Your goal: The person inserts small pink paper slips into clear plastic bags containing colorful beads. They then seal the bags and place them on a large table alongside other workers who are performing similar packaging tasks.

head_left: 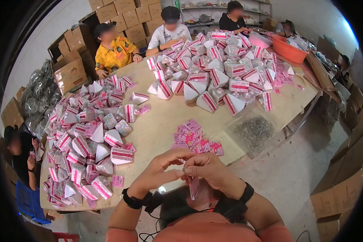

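Just past the table's near edge, my two hands meet. My right hand (207,167) is closed in a pinch at the top of a small pink card tag (194,188), which hangs down below the fingers. My left hand (161,169) is closed too, its thumb and forefinger touching the right fingertips; whatever they pinch is too small to make out. Beyond my hands lies a loose heap of pink card tags (195,140). To the right of that, a clear plastic sheet or bag (250,153) holds a pile of small metal pieces, like pins (253,132).
Wedge-shaped, cake-slice-like items cover the table (157,117) in a left heap (82,145) and a far heap (218,66). An orange basin (289,49) stands far right. Several people sit around the table. Cartons (343,195) stack at right; clear bags (38,94) stand at left.
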Demonstrator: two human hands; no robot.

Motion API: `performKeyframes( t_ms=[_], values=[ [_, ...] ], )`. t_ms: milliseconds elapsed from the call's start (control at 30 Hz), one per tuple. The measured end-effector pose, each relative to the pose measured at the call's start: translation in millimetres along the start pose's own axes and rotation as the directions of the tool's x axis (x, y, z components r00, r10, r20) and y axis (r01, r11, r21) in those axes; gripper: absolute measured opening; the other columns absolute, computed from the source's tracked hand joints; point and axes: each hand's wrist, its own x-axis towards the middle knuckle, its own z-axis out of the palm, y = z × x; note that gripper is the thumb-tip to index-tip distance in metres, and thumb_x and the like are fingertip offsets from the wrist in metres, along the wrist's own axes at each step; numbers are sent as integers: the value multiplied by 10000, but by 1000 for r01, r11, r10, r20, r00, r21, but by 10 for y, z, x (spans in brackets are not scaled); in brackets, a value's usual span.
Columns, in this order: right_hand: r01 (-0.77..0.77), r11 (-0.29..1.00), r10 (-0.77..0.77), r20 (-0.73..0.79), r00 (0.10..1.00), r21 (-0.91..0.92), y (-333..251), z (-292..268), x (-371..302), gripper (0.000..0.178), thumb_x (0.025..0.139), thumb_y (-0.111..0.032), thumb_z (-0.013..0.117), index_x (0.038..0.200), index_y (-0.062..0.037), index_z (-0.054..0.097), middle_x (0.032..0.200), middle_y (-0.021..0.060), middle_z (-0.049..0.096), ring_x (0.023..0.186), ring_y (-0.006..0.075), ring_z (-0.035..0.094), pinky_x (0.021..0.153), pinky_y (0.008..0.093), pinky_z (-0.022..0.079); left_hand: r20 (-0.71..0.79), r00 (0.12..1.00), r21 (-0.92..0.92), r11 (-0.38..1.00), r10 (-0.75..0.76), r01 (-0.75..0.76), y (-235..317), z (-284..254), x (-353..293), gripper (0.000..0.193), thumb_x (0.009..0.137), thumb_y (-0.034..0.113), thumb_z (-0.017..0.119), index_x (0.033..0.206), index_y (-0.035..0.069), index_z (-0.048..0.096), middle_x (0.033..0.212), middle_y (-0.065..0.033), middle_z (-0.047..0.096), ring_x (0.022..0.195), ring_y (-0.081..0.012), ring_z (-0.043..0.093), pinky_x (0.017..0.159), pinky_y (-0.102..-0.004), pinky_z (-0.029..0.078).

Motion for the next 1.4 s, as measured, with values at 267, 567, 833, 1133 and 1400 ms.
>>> performKeyframes(
  t_ms=[267, 567, 833, 1133, 1400],
  values=[
    [-3, 1000, 4, -72, 997, 13, 41, -29, 24, 127, 801, -130, 599, 797, -3, 601, 719, 69, 605, 641, 132, 580, 596, 255, 478, -342, 936, 292, 956, 87, 18, -168, 121, -99, 106, 757, 34, 613, 843, -1, 562, 777, -47, 583, 701, -102, 543, 644, -237, 449],
    [189, 982, -189, -135, 973, -14, 24, 21, 45, 246, 780, -51, 540, 1020, -13, 498, 866, 51, 572, 827, 136, 551, 754, 272, 438, -408, 912, 288, 952, 27, 101, -130, 176, -17, 63, 770, 24, 608, 764, -13, 559, 687, -53, 583, 614, -76, 530, 552, -211, 436],
    [33, 843, -177, -218, 960, -537, 124, -17, -4, 251, 711, -89, 560, 947, -17, 519, 757, 64, 540, 705, 142, 522, 603, 280, 417, -366, 925, 164, 972, -98, 168, -286, 203, 59, 73, 783, 42, 594, 751, -5, 547, 639, 6, 532, 578, -31, 452, 494, -188, 371],
    [98, 711, -307, -183, 934, -696, 91, -63, -39, 280, 704, -88, 566, 975, -31, 526, 756, 75, 540, 698, 171, 512, 634, 290, 417, -367, 927, 211, 964, -76, 162, -313, 194, 111, 97, 785, 64, 601, 738, 6, 538, 615, 33, 492, 561, -19, 406, 479, -183, 340],
    [92, 877, -179, -143, 973, -472, 43, -82, -46, 203, 748, -57, 554, 945, -14, 532, 734, 3, 492, 659, 60, 447, 593, 208, 385, -374, 926, 224, 963, -54, 147, -278, 169, 80, 116, 812, 108, 594, 766, 23, 530, 630, 24, 505, 547, -25, 442, 484, -174, 362]
  ],
)
